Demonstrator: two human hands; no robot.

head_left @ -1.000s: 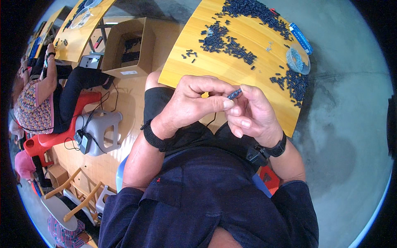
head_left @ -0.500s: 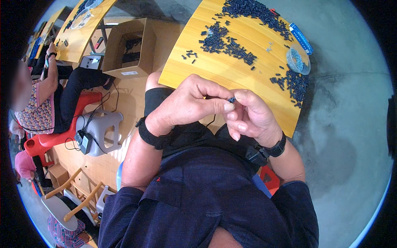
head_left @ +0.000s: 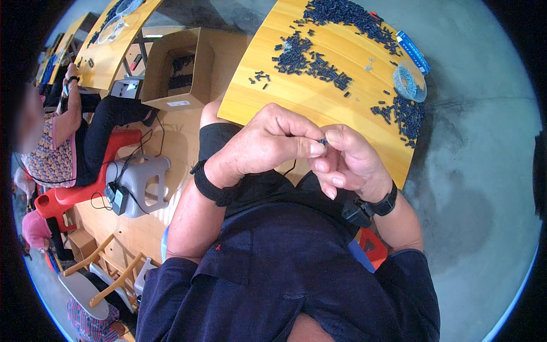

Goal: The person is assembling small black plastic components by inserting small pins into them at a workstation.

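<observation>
1. The left hand [head_left: 268,139] is hanging at the near edge of the worktop [head_left: 256,97]; its grip is pinching a small dark piece [head_left: 323,141] between thumb and forefinger.
2. The right hand [head_left: 353,157] is meeting it there, thumb resting by the piece and other fingers curling below. Fingers are hiding most of the piece, so I cannot tell whether this grip is clamping it too.
3. The piece could be slipping if the thumbs are pushing unevenly, since only the fingertips seem to be bearing it. With both hands sitting so near the worktop's edge, a dropped piece could be ending up on the lap or floor rather than on the worktop.
4. On the worktop's right part, a heap [head_left: 409,117] of dark pieces is lying close to the edge; a sweeping right forearm could be knocking some off.
5. Just beyond that heap, a clear tub [head_left: 420,94] is standing at the worktop's right edge, holding pale blue bits. A blue box [head_left: 413,51] is lying behind it.
6. Across the worktop's middle, a loose pile [head_left: 327,74] is spreading; a larger mound [head_left: 347,17] is covering its far end.
7. Left of the worktop, an open carton [head_left: 202,74] is standing on the floor, and farther out a co-worker [head_left: 48,142] is sitting by a grey stool [head_left: 134,171].
</observation>
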